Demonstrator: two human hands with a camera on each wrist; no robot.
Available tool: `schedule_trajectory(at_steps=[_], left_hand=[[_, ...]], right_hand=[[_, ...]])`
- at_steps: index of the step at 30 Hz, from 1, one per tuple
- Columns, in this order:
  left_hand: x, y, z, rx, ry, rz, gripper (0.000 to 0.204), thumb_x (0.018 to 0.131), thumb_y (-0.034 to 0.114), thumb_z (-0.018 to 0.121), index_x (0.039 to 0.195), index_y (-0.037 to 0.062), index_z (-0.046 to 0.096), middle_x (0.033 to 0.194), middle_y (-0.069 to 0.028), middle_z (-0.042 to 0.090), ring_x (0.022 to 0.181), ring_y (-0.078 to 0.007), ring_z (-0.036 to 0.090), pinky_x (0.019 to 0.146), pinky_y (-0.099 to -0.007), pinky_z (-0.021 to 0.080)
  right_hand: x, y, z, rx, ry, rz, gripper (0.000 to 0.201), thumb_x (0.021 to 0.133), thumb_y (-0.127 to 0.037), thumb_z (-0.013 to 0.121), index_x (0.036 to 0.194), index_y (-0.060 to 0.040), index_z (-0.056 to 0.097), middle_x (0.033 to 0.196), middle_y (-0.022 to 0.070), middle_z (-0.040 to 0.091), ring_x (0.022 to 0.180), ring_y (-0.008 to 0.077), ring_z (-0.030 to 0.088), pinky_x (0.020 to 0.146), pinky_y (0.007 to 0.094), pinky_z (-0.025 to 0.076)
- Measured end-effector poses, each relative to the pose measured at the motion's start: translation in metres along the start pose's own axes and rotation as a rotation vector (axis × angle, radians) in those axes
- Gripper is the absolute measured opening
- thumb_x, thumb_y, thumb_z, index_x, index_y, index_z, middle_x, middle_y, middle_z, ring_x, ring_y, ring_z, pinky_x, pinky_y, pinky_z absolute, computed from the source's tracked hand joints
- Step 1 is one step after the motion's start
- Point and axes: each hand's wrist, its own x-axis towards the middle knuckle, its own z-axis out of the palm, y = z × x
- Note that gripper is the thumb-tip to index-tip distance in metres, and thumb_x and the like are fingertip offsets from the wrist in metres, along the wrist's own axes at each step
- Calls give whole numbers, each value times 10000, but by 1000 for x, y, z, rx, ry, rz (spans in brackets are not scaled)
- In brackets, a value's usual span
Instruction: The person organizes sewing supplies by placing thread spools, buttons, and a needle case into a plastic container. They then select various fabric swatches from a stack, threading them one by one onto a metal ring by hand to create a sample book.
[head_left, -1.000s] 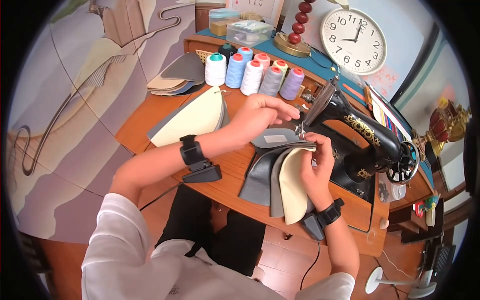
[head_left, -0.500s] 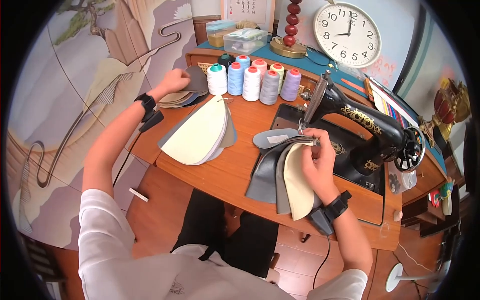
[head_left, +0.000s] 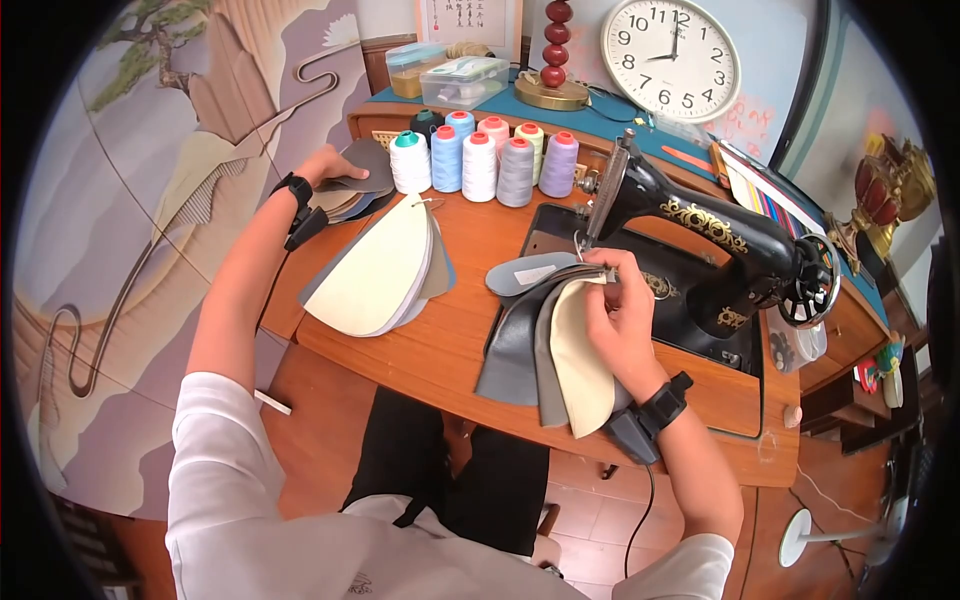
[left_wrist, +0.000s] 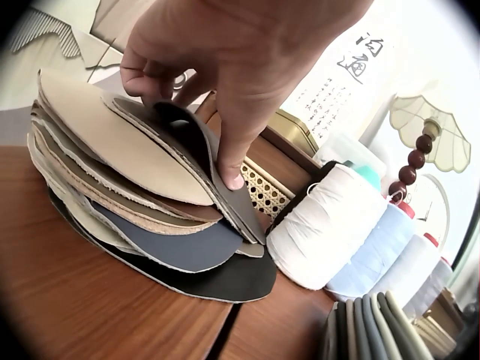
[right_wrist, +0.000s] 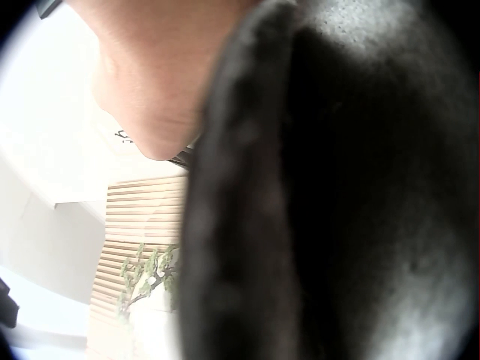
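On the counter point(head_left: 430, 362), the left hand point(head_left: 322, 168) pinches a dark piece point(head_left: 370, 163) between nearly closed fingers, the right hand point(head_left: 626, 315) curling its fingers round flaps point(head_left: 512, 350) near the machine point(head_left: 705, 222).

Head view above both wrists' work.

There are nine thread cones point(head_left: 479, 170): two white, two blue, and one each of black, pink, pale green, gray and purple. Three bundles of cut pieces point(head_left: 370, 280), two lidded plastic boxes point(head_left: 465, 84), one sewing machine point(head_left: 705, 225), one wall clock point(head_left: 671, 60), one beaded lamp point(head_left: 555, 50).
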Motion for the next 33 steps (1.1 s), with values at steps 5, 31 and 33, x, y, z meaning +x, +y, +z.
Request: schedule_trajectory(at_steps=[5,31,33], left_hand=[[14,-15,10,-63,183,85,871,750,446,864,1298,-149,542,1154,-236,682,1038,-310,682,859,-403,538],[-224,191,104,-797,-234,923,219,801,-116,558,857,43,418,1024,-110,673,998,-159,652,834,-329,527],[-215,190,99,-745,-133,927,231,760,-112,567,853,29,409,902,-120,670,943,-215,672,850,-358,534]], right_hand=[[1,-4,0,4,-4,32,294,894,103,478,1161,-1,544,1139,88,638,733,54,634,602,209,486],[1,3,0,111,33,49,253,853,109,481,1074,-2,535,1077,84,612,714,56,584,582,217,465],[1,2,-1,114,37,57,252,853,108,484,1073,-2,536,1079,85,612,718,54,582,583,215,463]])
